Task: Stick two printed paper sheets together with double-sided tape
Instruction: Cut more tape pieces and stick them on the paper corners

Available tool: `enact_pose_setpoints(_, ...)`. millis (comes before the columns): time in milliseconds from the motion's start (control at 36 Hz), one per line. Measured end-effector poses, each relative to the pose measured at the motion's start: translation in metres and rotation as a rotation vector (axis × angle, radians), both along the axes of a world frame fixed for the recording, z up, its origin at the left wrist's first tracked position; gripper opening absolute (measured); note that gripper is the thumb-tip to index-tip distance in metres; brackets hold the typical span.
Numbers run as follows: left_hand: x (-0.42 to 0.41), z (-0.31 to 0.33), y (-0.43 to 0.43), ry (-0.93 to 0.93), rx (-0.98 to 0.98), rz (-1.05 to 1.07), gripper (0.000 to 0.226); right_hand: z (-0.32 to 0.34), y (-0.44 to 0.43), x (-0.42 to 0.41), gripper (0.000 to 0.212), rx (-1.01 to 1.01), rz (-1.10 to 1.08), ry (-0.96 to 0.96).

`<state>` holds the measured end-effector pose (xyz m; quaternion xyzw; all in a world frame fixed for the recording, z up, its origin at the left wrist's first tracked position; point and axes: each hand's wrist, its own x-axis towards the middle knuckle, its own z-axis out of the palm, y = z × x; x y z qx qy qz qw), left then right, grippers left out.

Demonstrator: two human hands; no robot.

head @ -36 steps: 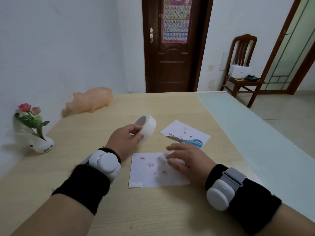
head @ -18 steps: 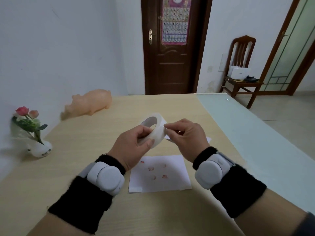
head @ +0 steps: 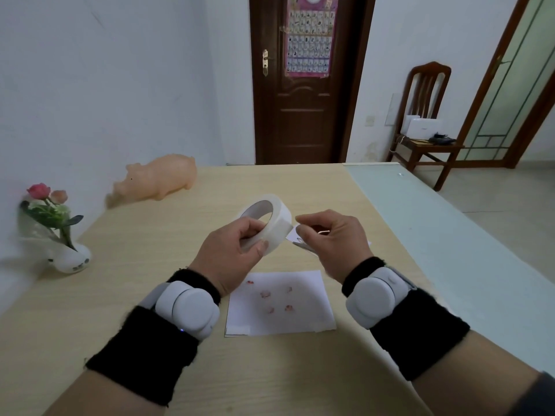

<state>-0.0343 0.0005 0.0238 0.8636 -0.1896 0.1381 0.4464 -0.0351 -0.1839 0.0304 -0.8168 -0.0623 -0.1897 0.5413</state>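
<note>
My left hand grips a white roll of double-sided tape above the wooden table, thumb inside the ring. Just right of the roll, my right hand pinches at the tape's loose end with thumb and forefinger. Below both hands lies a white sheet printed with small red figures; a short piece of tape sits at its near left corner. The second printed sheet and the scissors on it lie behind my right hand, almost wholly hidden.
A peach pig figure lies at the table's far left. A small white vase with pink flowers stands at the left edge by the wall. A pale green glass strip covers the table's right side. A wooden chair stands beyond.
My right hand left the near sheet, rose to the roll and now pinches its loose end. My left hand brought the roll toward the middle and tilted its opening up.
</note>
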Motion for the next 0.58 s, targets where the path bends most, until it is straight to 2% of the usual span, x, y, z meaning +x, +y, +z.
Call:
enact_pose_setpoints(139,-0.0035,0.0015,-0.0024,0.010,0.031,-0.003,0.030,-0.0009,0.0027,-0.0041,0.024,-0.042,0.027,0.002)
enact_pose_setpoints(278,-0.0037,0.0026,-0.0028,0.045,0.069,0.016,0.013,0.0002,0.0019,-0.0038,0.018,-0.020,0.019,0.023)
enact_pose_setpoints(389,-0.0045,0.0055,-0.0037,0.048,0.122,0.041,0.027,0.0025,0.0043,-0.0048,0.015,0.000,0.026,0.056)
enact_pose_setpoints(583,-0.0028,0.0100,-0.0015,0.074,0.198,0.089,0.019,0.0066,0.0057,-0.0080,0.012,0.010,0.055,0.070)
